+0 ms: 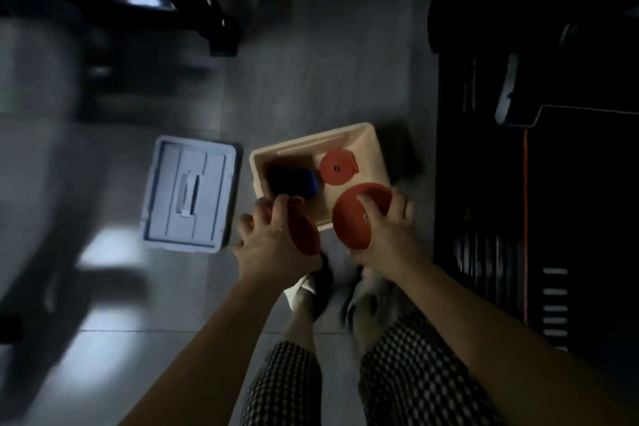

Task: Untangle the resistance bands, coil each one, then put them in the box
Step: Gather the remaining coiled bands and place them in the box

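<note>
Dim tiled floor [311, 86]; my right hand [387, 232] and left hand [273, 239] each grip a red coil [352, 218] that might spring loose over the box [373, 149].

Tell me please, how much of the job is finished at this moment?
Done: a blue coil and a red coil lie in the box. In hand: the left hand and right hand each grip a red band (left, right) above its near edge. Left: placing these. The lid lies beside the box.
</note>
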Available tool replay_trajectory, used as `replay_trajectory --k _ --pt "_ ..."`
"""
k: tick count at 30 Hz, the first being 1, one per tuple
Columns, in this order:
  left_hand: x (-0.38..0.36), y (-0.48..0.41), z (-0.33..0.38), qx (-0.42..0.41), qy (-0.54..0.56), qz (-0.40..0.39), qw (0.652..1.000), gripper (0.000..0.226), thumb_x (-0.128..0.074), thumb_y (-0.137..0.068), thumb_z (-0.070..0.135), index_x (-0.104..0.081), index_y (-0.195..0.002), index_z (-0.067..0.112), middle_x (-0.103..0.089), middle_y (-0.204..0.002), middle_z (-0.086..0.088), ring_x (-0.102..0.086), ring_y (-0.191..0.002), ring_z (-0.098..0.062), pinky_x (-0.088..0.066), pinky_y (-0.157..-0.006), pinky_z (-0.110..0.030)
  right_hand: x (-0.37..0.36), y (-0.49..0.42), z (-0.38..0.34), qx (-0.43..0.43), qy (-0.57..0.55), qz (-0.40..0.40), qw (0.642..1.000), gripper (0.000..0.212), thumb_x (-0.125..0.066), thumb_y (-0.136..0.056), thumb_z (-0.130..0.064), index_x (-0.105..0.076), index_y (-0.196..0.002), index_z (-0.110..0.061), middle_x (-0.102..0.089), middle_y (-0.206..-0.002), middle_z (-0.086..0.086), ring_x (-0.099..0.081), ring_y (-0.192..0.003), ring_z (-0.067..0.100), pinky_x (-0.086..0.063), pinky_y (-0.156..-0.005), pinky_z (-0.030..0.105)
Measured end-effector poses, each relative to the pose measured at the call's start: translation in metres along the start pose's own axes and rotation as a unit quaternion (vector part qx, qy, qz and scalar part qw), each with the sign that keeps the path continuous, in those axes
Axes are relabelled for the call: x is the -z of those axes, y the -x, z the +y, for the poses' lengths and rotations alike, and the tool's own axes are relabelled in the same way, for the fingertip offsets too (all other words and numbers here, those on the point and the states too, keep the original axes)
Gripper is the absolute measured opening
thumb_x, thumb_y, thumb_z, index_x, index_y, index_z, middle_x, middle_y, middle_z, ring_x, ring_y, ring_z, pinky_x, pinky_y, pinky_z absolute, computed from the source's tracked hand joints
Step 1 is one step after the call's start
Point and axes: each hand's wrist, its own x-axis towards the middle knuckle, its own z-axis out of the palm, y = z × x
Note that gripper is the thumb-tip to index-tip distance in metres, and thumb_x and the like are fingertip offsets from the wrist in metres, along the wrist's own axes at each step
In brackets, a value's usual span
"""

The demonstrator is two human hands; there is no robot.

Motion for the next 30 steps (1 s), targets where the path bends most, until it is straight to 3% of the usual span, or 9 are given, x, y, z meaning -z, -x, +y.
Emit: replay_trajectory --k 3,7,11,18,30 --pt "-0.037 -0.053 0.001 0.023 0.031 -0.006 0.999 0.097 -0.075 -0.061 0.038 -0.017 -0.139 0.036 -0.016 -0.143 0.002 -0.016 -0.131 -0.030 -0.036 -0.100 -0.053 -0.036 -0.065 0.023 0.008 0.007 -0.013 1.000 0.094 -0.070 -0.068 -0.048 -0.017 -0.144 -0.030 -0.004 -0.147 0.021 -0.010 -0.134 0.041 -0.034 -0.103 0.049" --pt "-0.087 -0.116 -0.009 0.045 0.024 -0.009 0.999 0.099 -0.076 -0.060 0.037 -0.018 -0.140 0.034 -0.014 -0.144 0.000 -0.015 -0.131 -0.031 -0.034 -0.100 -0.053 -0.085 -0.148 0.044 0.033 0.058 -0.039 0.997 0.093 -0.071 -0.069 -0.048 -0.018 -0.144 -0.032 -0.006 -0.147 0.022 -0.011 -0.134 0.042 -0.026 -0.106 0.048" --pt "-0.129 -0.168 -0.019 0.045 0.019 -0.011 0.999 0.103 -0.078 -0.056 0.037 -0.019 -0.140 0.034 -0.012 -0.144 0.000 -0.016 -0.132 -0.033 -0.035 -0.101 -0.053 -0.132 -0.217 0.063 0.058 0.109 -0.050 0.991 0.095 -0.069 -0.071 -0.050 -0.011 -0.145 -0.035 0.000 -0.149 0.023 -0.007 -0.135 0.044 -0.025 -0.107 0.055" --pt "-0.169 -0.226 -0.028 0.003 0.005 0.013 1.000 0.107 -0.079 -0.054 0.042 -0.017 -0.141 0.035 -0.011 -0.145 0.004 -0.016 -0.130 -0.030 -0.032 -0.100 -0.049 -0.190 -0.321 0.075 0.096 0.149 -0.048 0.983 0.091 -0.068 -0.073 -0.042 -0.013 -0.146 -0.031 0.002 -0.152 0.022 -0.004 -0.138 0.044 -0.021 -0.109 0.048" --pt "-0.195 -0.260 -0.018 0.019 -0.028 -0.049 0.998 0.109 -0.077 -0.055 0.044 -0.012 -0.142 0.035 -0.008 -0.146 0.004 -0.012 -0.132 -0.030 -0.030 -0.101 -0.048 -0.210 -0.358 0.085 0.103 0.214 -0.090 0.967 0.101 -0.065 -0.077 -0.048 0.004 -0.148 -0.026 0.016 -0.149 0.032 0.016 -0.138 0.047 0.007 -0.112 0.055"
